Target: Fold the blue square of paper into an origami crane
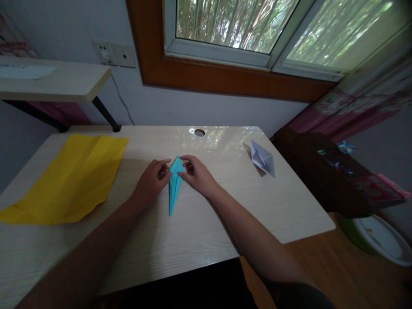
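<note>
A light-blue paper (175, 180), folded into a narrow kite shape, lies on the desk with its long point towards me. My left hand (153, 177) is at its left edge, thumb and curled fingers closing on the paper's side. On the other side, my right hand (197, 174) grips the upper right edge, with the thumb lying over the paper near its centre crease. Both hands rest low against the desk (206, 231). The fingertips partly cover the paper's upper edges.
A large yellow paper sheet (74, 180) lies on the left. At the right is a folded white paper boat (262, 159). A raised shelf (54, 83) stands at the back left, and a round cable hole (199, 133) is near the back edge. A window (234, 25) is above.
</note>
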Tool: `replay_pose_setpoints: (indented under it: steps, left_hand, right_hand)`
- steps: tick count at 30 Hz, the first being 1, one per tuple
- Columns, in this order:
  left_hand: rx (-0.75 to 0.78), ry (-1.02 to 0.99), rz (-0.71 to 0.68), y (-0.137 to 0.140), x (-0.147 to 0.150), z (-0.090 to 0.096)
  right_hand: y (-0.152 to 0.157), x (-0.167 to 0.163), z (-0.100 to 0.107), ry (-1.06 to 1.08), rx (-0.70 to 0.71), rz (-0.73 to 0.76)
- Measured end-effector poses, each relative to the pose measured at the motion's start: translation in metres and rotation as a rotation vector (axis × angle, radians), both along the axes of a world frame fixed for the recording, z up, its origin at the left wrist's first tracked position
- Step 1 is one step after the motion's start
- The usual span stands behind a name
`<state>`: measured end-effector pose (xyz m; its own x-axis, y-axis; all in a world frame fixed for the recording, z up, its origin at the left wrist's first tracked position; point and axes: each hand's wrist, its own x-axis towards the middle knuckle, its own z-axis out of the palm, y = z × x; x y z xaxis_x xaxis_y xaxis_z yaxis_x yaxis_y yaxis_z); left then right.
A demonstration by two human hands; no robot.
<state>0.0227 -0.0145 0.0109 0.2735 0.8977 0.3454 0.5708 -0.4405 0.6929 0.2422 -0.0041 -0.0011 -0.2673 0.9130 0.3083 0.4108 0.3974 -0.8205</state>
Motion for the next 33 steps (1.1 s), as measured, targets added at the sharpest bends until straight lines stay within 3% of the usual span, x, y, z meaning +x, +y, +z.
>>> replay_pose_setpoints:
  steps: [6, 17, 24, 28, 33]
  left_hand:
    - [0.144, 0.171, -0.036, -0.001, -0.003, -0.004]
    - [0.033, 0.235, -0.091, -0.001, -0.006, -0.004]
    - [-0.003, 0.182, -0.102, -0.001, -0.006, -0.008]
    - [-0.026, 0.021, -0.059, -0.001, -0.005, -0.01]
    - [-0.328, -0.2, -0.052, -0.006, -0.003, 0.002]
  right_hand:
    - [0.003, 0.007, -0.003, 0.056, -0.001, -0.086]
    - [-0.005, 0.009, 0.012, -0.098, 0.034, 0.069]
    - [-0.004, 0.005, 0.005, 0.175, -0.214, 0.118]
    - [-0.002, 0.002, 0.006, 0.338, -0.241, 0.075]
    - [0.001, -0.003, 0.01, 0.586, -0.254, -0.036]
